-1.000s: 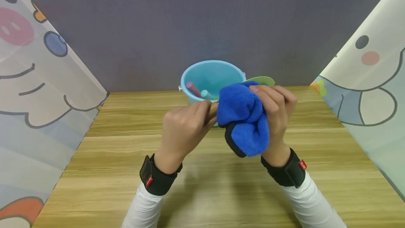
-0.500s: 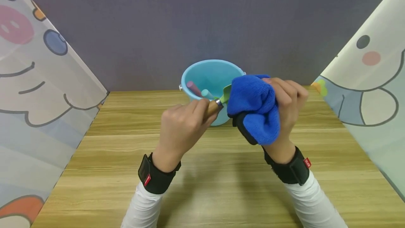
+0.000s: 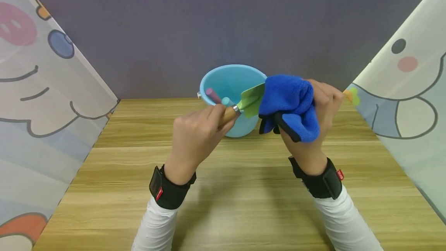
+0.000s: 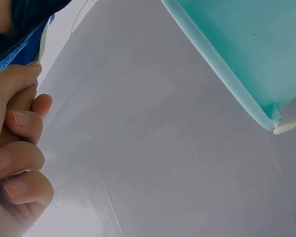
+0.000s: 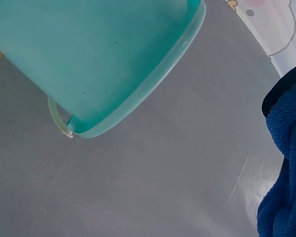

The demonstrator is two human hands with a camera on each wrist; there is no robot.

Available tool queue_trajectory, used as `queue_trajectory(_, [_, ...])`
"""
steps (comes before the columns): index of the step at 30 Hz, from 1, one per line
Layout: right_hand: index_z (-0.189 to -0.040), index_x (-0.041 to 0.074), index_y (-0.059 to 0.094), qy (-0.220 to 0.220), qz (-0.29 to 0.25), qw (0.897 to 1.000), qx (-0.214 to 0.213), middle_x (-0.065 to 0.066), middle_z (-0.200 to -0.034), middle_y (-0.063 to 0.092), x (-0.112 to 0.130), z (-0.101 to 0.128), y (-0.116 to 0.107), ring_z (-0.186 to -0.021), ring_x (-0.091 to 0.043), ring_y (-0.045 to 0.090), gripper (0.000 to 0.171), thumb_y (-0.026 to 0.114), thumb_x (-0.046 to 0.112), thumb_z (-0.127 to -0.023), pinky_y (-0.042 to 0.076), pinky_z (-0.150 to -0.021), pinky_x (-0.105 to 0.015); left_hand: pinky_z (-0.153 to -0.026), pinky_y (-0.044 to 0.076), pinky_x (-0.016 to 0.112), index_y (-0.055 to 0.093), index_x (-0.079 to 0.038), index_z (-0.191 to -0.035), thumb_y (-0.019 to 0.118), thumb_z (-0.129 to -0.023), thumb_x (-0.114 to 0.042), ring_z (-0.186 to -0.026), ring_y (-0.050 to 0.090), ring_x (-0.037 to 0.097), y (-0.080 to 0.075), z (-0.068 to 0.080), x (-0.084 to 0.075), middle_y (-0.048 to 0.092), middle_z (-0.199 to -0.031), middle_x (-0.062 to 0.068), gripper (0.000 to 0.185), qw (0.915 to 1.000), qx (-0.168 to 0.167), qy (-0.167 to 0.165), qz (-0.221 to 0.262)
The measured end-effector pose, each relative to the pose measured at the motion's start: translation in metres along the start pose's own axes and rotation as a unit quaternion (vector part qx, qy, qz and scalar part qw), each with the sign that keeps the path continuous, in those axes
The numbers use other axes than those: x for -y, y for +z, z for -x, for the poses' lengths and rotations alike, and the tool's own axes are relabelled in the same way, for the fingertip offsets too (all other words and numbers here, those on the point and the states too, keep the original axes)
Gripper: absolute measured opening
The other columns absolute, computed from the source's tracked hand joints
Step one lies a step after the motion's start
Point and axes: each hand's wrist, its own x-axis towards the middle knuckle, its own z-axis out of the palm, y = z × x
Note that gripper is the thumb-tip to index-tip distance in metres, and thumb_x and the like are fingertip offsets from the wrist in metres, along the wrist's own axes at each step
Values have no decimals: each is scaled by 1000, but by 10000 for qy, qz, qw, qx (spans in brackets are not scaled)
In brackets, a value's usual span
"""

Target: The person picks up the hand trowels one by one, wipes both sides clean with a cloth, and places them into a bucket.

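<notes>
My left hand [image 3: 195,134] grips the wooden handle of a small trowel [image 3: 244,105], whose green blade points up to the right. In the left wrist view the fingers [image 4: 15,163] curl round that handle. My right hand [image 3: 322,107] holds a bunched blue cloth [image 3: 290,105] with a black edge around the far end of the blade. The cloth [image 5: 286,168] also fills the right edge of the right wrist view. Both hands hover above the wooden table [image 3: 226,189], in front of a light blue bucket [image 3: 230,82].
The bucket [image 5: 93,64] stands at the table's far edge against a grey wall and holds a pink handle [image 3: 212,96] and a teal handle [image 3: 227,101]. Cartoon-printed panels [image 3: 38,100] stand along both sides of the table.
The right hand has slid the cloth up and to the right along the trowel, uncovering the green blade near the handle. Both hands rose slightly.
</notes>
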Motion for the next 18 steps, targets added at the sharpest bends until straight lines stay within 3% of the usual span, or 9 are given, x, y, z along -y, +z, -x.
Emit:
queue_trajectory(6, [-101, -6, 57, 368, -102, 9992, 85, -25, -92, 58, 2, -3, 0, -94, -35, 45, 25, 66, 10, -83, 28, -93, -34, -38, 20, 25, 60, -6, -79, 77, -90, -35, -37, 28, 9, 0, -1, 5, 36, -49, -4, 36, 9998, 88, -107, -132])
queue_trajectory(10, [-101, -6, 60, 598, -238, 9976, 259, -24, -95, 61, 1, -5, -1, -96, -32, 47, 28, 68, 10, -80, 29, -94, -33, -39, 21, 25, 65, -4, -96, 77, -90, -34, -38, 30, 10, 1, 0, 8, 42, -50, -3, 33, 9961, 576, -669, -11])
queue_trajectory(14, [-102, -7, 61, 742, -224, 9963, 359, -23, -98, 63, -2, -5, -2, -97, -30, 49, 27, 67, 7, -79, 29, -94, -33, -40, 28, 28, 63, -7, -103, 72, -94, -28, -41, 38, 14, 2, 2, 11, 52, -55, 1, 25, 9809, 1134, -1475, 571])
queue_trajectory(18, [-103, -7, 61, 795, -231, 9957, 407, -24, -98, 63, -4, -4, -3, -97, -29, 48, 30, 66, 8, -78, 29, -95, -34, -40, 36, 33, 61, -5, -107, 70, -96, -27, -42, 47, 18, 1, 1, 13, 61, -61, 7, 27, 9659, 1400, -1974, 919])
